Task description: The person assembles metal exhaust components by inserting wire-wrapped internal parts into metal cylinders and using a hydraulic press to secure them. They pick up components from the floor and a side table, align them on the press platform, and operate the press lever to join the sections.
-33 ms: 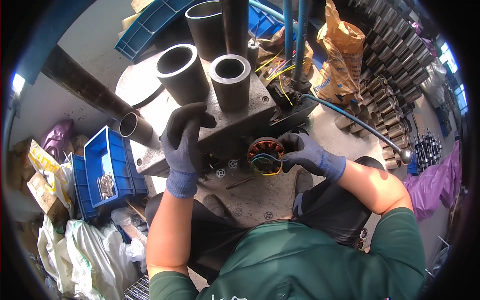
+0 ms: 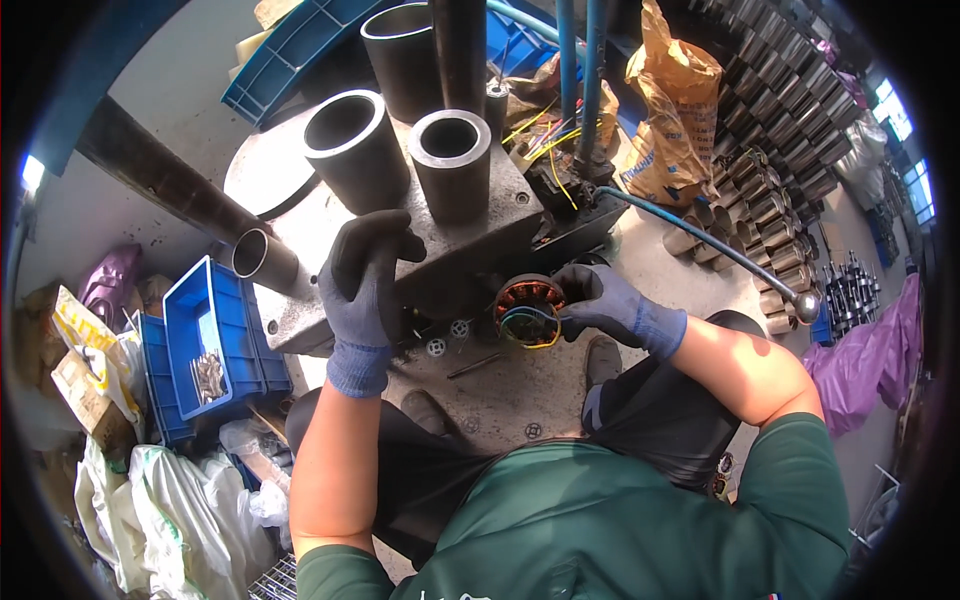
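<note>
Stator (image 2: 530, 293) sits in the right hand (image 2: 603, 305), off that hand's fingertips on the left side, in front of the block (image 2: 310, 225) and above the floor (image 2: 510, 405). Thumb and fingers pinch it at its right side. It is a short ring, so no long axis stands out; its open end, with copper windings showing, faces up toward the head, and leads (image 2: 547, 346), yellow and blue, loop over the near side.

The left hand (image 2: 365, 285) is well apart from it, to the left and a little farther forward, by the block's front edge. Its fingers are curled over; whether they close on anything or touch the block cannot be told. The right hand is plainly the nearer one.

Beyond the stator, ahead and to the left, a narrow sleeve (image 2: 450, 185) stands on the block, with a wider sleeve (image 2: 365, 165) just beside it. To the right, a lever (image 2: 715, 240) with a ball end slants past the right hand without touching it.
</note>
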### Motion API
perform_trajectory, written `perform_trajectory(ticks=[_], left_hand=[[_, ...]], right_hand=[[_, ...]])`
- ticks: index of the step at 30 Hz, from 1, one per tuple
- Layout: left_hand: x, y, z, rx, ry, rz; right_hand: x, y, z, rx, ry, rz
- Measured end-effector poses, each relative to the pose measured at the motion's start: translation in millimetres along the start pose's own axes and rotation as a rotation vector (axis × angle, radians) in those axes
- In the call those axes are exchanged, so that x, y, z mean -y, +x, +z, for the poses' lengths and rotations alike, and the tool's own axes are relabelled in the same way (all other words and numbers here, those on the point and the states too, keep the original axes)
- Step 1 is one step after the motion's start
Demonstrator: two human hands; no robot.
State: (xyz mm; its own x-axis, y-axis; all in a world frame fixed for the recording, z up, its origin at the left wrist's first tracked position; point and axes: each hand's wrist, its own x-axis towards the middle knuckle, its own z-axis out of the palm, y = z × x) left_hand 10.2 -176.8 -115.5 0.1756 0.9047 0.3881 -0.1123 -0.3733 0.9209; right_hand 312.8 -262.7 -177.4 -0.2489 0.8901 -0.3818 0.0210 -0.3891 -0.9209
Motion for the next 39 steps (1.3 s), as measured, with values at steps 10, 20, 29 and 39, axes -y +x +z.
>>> perform_trajectory(ticks=[10, 20, 29, 39], left_hand=[[12, -3, 23, 0.384, 0.496, 0.244], [38, -18, 41, 0.594, 0.536, 0.193], [86, -59, 38, 0.918, 0.763, 0.148], [123, -77, 42, 1.044, 0.877, 0.051]], right_hand=[[5, -46, -152, -0.215, -1.202, 0.326], [-203, -233, -285, -1.07, -0.377, 0.602], [-447, -321, -125, -0.558, -0.794, 1.038], [-499, -401, -78, -1.275, -0.245, 1.325]])
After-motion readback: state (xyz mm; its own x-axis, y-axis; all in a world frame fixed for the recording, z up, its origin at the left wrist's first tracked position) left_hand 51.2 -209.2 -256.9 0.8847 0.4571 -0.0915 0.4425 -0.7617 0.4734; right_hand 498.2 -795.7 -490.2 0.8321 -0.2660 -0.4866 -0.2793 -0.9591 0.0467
